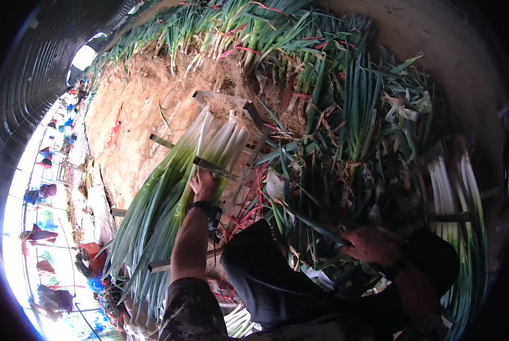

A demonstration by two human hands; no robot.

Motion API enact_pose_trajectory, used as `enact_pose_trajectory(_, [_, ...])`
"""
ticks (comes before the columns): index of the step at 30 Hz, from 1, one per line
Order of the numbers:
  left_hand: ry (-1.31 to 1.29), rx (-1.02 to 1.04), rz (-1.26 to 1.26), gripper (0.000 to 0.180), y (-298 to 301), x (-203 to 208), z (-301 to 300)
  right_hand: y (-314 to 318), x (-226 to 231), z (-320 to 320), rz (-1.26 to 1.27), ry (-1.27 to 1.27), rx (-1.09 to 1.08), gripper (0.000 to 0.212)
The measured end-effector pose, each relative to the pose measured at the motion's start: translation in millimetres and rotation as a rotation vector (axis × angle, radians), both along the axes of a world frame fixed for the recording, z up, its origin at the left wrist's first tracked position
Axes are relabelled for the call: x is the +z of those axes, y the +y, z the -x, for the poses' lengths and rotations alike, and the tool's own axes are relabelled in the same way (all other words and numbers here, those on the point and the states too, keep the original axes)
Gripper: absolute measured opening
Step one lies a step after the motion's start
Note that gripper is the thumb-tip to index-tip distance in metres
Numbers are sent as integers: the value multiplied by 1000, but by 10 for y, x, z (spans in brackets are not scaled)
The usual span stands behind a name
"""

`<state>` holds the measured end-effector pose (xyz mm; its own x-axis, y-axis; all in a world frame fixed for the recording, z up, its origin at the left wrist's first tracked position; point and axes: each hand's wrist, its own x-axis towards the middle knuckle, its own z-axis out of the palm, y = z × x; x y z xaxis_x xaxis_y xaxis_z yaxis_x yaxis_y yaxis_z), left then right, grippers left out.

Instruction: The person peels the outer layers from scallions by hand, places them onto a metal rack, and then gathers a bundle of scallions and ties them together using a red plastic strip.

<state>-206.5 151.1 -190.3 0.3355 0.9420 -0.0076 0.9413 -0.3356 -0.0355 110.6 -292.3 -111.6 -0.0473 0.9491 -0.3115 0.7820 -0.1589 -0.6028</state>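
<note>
A large bundle of long green onions [169,170] lies slanted in a metal rack [214,169], its white stalks and roots at the far end. My left hand [204,184] presses into the bundle beside a crossbar, fingers curled round some of the stalks. Over on the right, my right hand [371,244] is closed at the end of a long narrow green leaf [317,227], above a heap of loose onion leaves [345,187]. Shadow partly hides its fingers.
Several bunches of green onions tied with red ribbon [240,51] stand along the back. A second metal rack [450,217] at the far right holds more green onions [464,227]. Red ribbons [248,216] hang between the racks. Bare soil [135,119] stretches left.
</note>
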Motion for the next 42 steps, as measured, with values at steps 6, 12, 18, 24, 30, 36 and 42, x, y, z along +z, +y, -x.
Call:
enact_pose_trajectory(6, [-92,-58,-22,43,-125,98,-156,40,35,-1,86,-32,8,29])
enact_pose_trajectory(12, [-701,-172,-75,31,-18,223,190,64,-70,48,8,30,11,30])
enact_pose_trajectory(18, [-623,-274,320,30,-22,244,189,31,-183,41,28,13,-9,31])
enact_pose_trajectory(24, [-295,-519,455,25,335,173,383,204,-146,117,40,59,-28,35])
enact_pose_trajectory(30, [-364,-337,924,34,381,28,50,224,-167,133,64,47,-35,36])
enact_pose_trajectory(36, [-359,-400,462,43,190,-45,316,294,-254,202,27,35,-2,37])
enact_pose_trajectory(42, [-34,-187,241,39,-101,-23,-23,281,-128,198,40,10,-9,35])
